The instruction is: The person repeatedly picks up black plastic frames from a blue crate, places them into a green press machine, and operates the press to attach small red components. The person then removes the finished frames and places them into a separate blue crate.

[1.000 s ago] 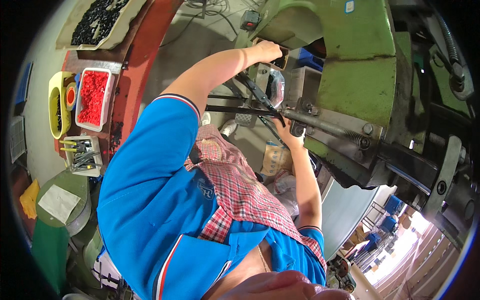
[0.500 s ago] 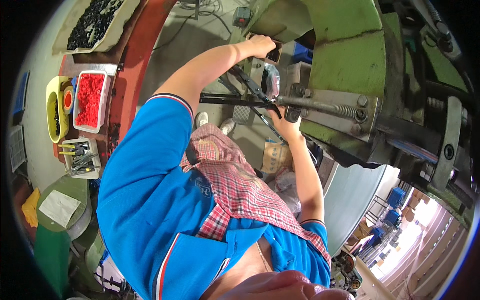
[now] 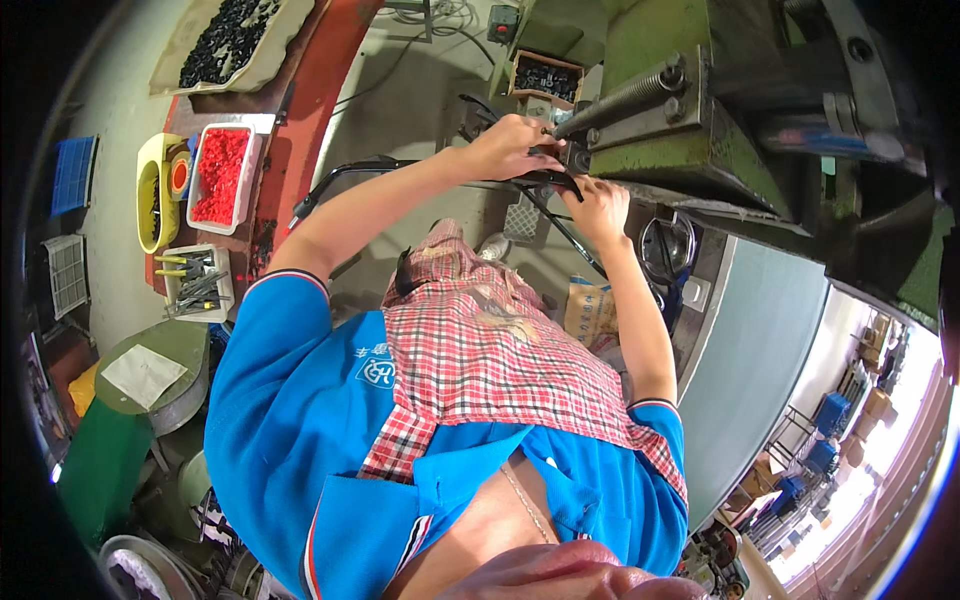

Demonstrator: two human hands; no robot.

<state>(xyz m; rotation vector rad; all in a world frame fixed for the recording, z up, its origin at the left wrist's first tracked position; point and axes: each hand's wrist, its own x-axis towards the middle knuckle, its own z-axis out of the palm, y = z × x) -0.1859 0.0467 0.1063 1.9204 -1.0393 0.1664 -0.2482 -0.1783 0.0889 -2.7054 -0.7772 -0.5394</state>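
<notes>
Both my hands meet at the working end of a green press-like machine. My left hand is closed, fingers pinched just beside the machine's spring rod; what they hold is too small or hidden to make out. My right hand grips a black tubular frame right below the machine's end. From there, black tubes of that frame spread under my left forearm and down past my right forearm. Beyond my left hand, a box of small dark parts sits beside the machine.
To the left, a red bench carries a white tray of red parts, a yellow scoop-shaped bin and a tray of pliers and other tools. A cloth-lined tray of black parts lies farther back. Cables lie on the floor.
My left hand has come out of the box of small dark parts and moved nearer, to the machine's end beside my right hand. The black frame has shifted, and my view has turned slightly.
</notes>
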